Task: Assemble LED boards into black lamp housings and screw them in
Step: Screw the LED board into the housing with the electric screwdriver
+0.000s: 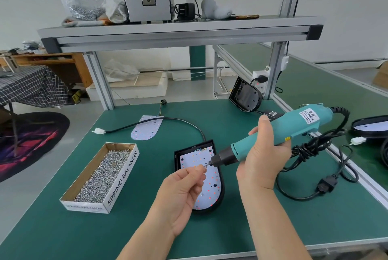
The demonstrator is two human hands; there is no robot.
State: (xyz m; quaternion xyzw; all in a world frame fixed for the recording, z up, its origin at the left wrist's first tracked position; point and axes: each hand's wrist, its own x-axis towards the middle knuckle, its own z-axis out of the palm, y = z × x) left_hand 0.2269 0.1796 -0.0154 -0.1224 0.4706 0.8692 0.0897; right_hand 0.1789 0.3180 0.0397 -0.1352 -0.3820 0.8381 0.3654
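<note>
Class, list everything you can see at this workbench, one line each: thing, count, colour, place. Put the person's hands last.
Electric screwdriver: one, teal, above the centre housing.
Screw: one, silver, at the screwdriver's bit.
Centre housing: one, black, mid-mat.
Fitted LED board: one, white, inside the centre housing.
Loose LED board: one, white, on the mat behind.
Propped housing: one, black, by the rear post.
Right housing: one, black, right edge.
Screw box: one, white, left on the mat, full of silver screws.
Mat: one, green, covering the bench.
Shelf: one, grey, overhead.
Left hand: one, pinches the screw.
Right hand: one, grips the screwdriver.
</note>
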